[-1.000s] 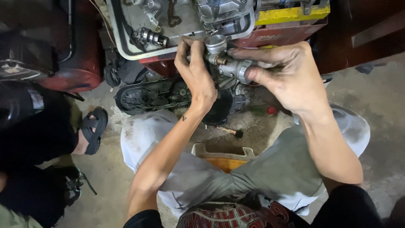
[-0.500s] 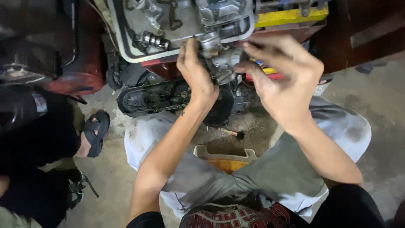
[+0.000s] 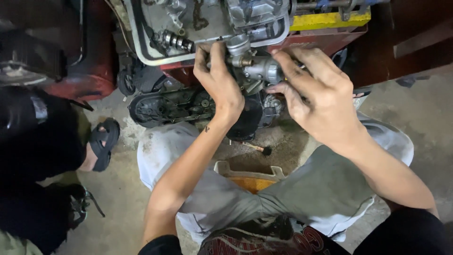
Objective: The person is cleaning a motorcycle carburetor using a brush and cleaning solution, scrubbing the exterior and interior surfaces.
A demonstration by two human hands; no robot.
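Concrete floor [image 3: 118, 208], oil-stained; hands [image 3: 219, 80] gripping carburetor [image 3: 257, 68].

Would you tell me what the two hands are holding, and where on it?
The left hand grips the metal carburetor at its left end; the right hand touches its right side with its fingertips.

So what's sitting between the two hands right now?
In the head view, a silver metal carburettor-like part with a brass fitting sits between the left hand and right hand; both touch it.
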